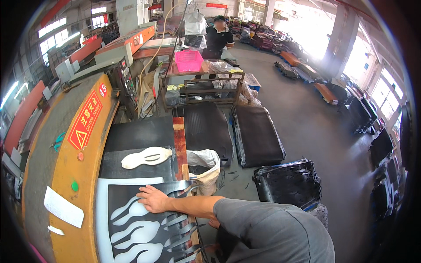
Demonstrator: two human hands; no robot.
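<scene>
My right hand lies palm down with its fingers apart on a black sheet, touching its upper part. Curved shapes are cut out of this sheet, and the white board beneath shows through them. Curling black strips reach past the table's right edge. Beyond the hand, a pale elongated piece with long slots rests on a dark surface. Under my right elbow a small patch of skin shows, perhaps my left hand; its fingers are hidden.
A yellow machine beam with a green button stands at left. Past the table edge are a white sack and stacks of black sheets. A pink basket sits on a bench, with a person behind it.
</scene>
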